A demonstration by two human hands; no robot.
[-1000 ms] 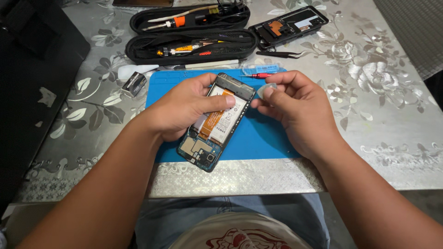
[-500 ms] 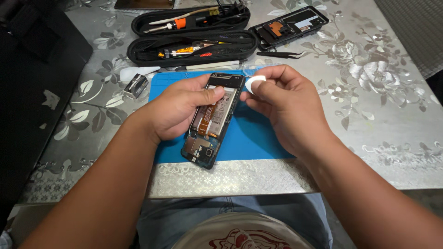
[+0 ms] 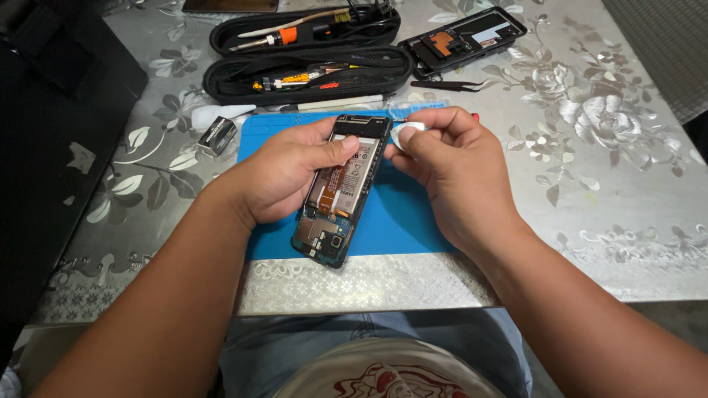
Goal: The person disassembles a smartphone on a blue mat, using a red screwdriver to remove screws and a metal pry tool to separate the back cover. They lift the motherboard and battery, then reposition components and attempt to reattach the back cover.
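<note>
From the head view: gripped the opened phone (image 3: 343,195) in the left hand (image 3: 284,173), thumb laid across the pale battery, fingers wrapped under the left edge. Kept it tilted just above the blue mat (image 3: 405,221), lower end near the mat's front edge. Pinched a small white pick (image 3: 404,133) tight in the right hand (image 3: 457,166), thumb and forefinger closed on it. Brought that pick in since a second ago, from just off the phone's upper right side to right against its top right corner, and swung the phone a touch more upright; barely stirred over the last half second. Looked like prying work at that corner, well under way. Lay untouched behind the hands: a black zip tool case (image 3: 310,74) open in two halves, orange-handled tools inside; a second black phone shell (image 3: 463,33) with an orange patch and a white sticker; dark tweezers (image 3: 450,85) on the silver flowered bench (image 3: 627,184). Sat off the mat's left corner: a small black box (image 3: 217,134) with pale print, too small to read. Showed a white label with fine dark print on the battery, partly under the thumb.
</note>
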